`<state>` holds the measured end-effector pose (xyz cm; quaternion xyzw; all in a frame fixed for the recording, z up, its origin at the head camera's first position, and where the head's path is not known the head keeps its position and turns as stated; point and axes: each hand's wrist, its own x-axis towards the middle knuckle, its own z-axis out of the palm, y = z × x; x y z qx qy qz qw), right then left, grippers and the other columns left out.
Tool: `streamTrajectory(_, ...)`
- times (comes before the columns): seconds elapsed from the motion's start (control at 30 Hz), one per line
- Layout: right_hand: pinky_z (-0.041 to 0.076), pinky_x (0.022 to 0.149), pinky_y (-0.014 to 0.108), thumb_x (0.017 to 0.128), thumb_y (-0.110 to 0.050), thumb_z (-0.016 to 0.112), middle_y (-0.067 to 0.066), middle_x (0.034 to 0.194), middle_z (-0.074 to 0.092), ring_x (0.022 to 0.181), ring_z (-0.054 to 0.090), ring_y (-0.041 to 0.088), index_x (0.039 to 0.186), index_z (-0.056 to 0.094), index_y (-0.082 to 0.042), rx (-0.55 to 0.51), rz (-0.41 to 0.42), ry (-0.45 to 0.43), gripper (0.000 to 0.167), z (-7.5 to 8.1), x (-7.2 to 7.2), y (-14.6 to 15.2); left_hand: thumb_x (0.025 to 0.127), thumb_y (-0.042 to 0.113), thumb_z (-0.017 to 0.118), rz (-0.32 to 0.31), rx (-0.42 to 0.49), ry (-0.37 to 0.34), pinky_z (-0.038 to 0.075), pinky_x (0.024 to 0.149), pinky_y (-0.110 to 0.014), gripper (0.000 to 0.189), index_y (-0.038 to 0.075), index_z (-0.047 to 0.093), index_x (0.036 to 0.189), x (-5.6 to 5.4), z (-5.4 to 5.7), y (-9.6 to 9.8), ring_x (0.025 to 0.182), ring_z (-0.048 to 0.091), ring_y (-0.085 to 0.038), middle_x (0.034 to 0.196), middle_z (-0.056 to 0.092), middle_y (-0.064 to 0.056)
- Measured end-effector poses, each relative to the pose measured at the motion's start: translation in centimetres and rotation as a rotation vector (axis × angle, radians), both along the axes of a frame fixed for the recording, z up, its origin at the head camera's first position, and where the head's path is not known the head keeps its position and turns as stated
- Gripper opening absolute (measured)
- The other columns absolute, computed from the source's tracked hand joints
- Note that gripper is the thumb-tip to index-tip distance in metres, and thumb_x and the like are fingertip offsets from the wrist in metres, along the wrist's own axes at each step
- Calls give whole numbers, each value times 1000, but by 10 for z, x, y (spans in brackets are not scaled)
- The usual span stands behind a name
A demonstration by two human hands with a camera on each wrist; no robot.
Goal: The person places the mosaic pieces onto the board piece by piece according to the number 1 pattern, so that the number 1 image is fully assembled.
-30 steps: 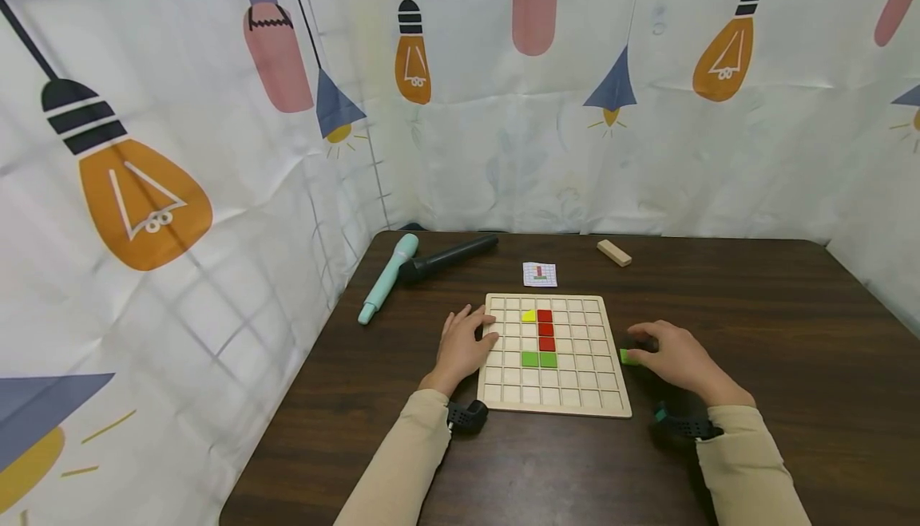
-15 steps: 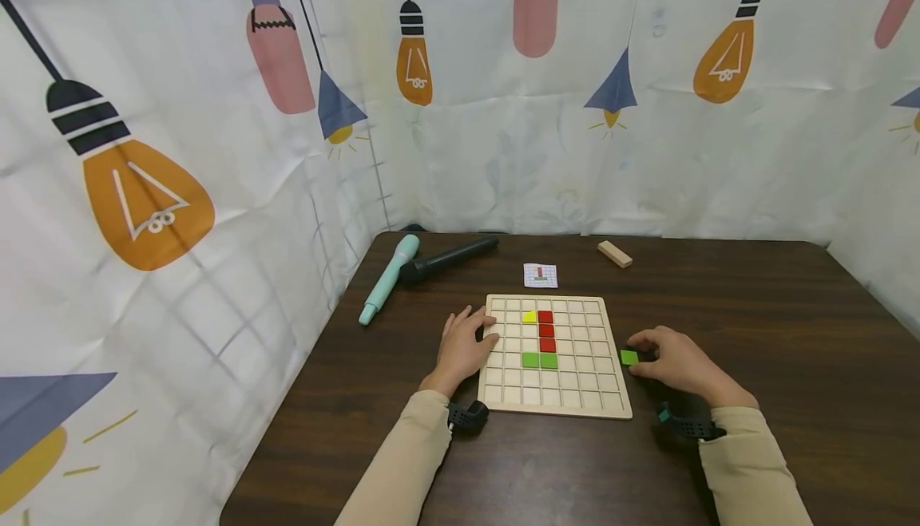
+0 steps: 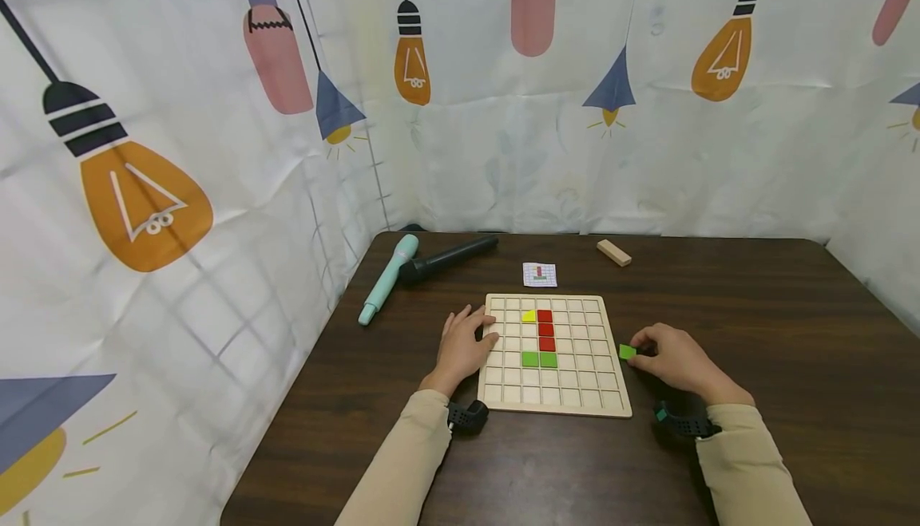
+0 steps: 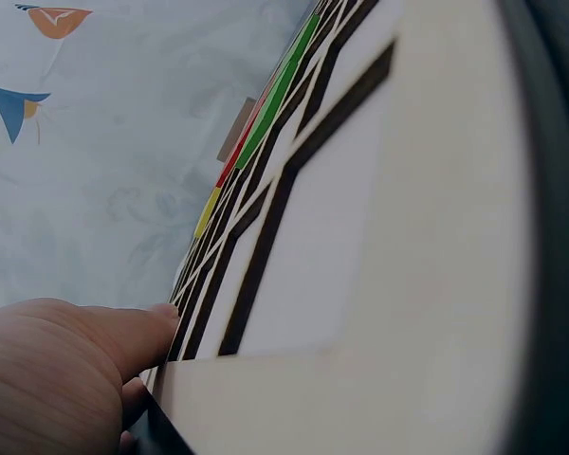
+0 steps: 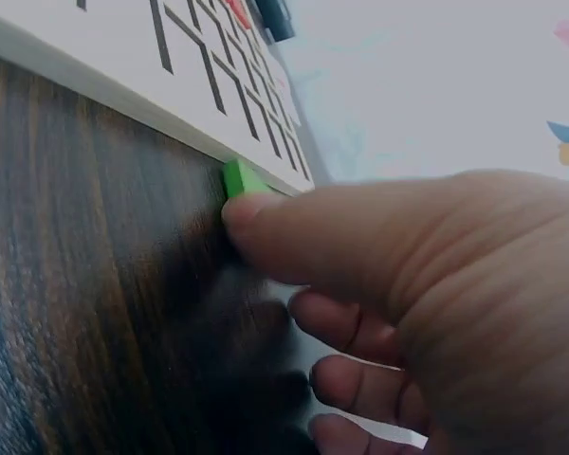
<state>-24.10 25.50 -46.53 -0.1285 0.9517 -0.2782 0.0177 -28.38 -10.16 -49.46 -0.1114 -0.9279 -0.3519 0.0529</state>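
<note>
We log the grid board (image 3: 553, 354) on the table (image 3: 755, 334) with five tiles seated: a yellow piece (image 3: 529, 316), three red tiles (image 3: 545, 330) in a column, two green tiles (image 3: 539, 359) below. Most cells stand vacant. Right hand (image 3: 676, 361) pinches a green tile (image 3: 628, 351) just off the board's right edge, not yet seated. Left hand (image 3: 463, 344) rests flat, fingers relaxed, on the left edge. The pattern card (image 3: 540, 274) bears no text we can read

Teal pen-like tool (image 3: 388, 278), black cylinder (image 3: 447, 259), wooden block (image 3: 614, 253), card (image 3: 540, 274).
</note>
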Motion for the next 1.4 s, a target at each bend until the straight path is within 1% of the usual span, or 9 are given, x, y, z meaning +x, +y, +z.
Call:
streamTrajectory(0.17,45,61,32,89,-25,72,5,96,64,75,51,16,102,68,-5,-18,-3,3,24,0,1,-2,95,27,65,2,4,-5,7,122,-47,34,15,67,126,0,0,0,145,28,-27,149,46,-3)
streamTrajectory(0.33,46,59,29,90,-25,70,2,92,65,71,53,13,105,68,-6,-81,-1,-11,23,1,0,-7,95,28,65,4,1,-9,7,122,-47,34,16,67,127,0,0,0,145,28,-26,150,46,-4)
streamTrajectory(0.47,49,58,28,90,-23,70,0,90,66,74,57,13,105,69,-7,-128,18,-1,22,0,-1,-13,95,28,65,0,5,-7,7,122,-47,34,15,67,127,0,0,0,145,28,-26,150,45,-4)
streamTrajectory(0.6,51,60,27,90,-20,71,0,91,67,77,59,13,106,70,-7,-144,29,12,21,-1,-2,-17,95,28,65,-2,14,-8,6,122,-46,35,15,66,127,-1,0,0,146,27,-26,150,45,-4)
streamTrajectory(0.83,50,61,26,88,-19,73,-1,89,67,77,58,12,105,70,-7,-129,18,60,21,0,-2,-24,95,28,65,3,9,-1,7,122,-47,34,15,66,127,-1,-1,0,146,27,-27,150,45,-4)
streamTrajectory(1.03,47,58,25,87,-19,74,-2,90,66,74,56,11,105,70,-8,-143,16,102,22,2,-1,-33,95,28,65,2,4,-2,7,122,-46,34,16,67,126,-1,-1,0,146,27,-26,150,45,-4)
streamTrajectory(1.2,45,57,25,87,-18,74,-3,86,64,71,52,11,103,70,-8,-136,34,105,19,0,-1,-39,94,28,65,6,-1,3,7,122,-47,33,16,67,125,-1,-1,0,145,28,-26,150,46,-3)
streamTrajectory(1.4,45,59,26,87,-22,74,-5,83,61,72,51,11,103,69,-9,-121,64,89,21,-5,-3,-45,94,28,65,14,-4,4,7,122,-47,33,16,68,125,-1,-1,1,145,28,-26,149,46,-3)
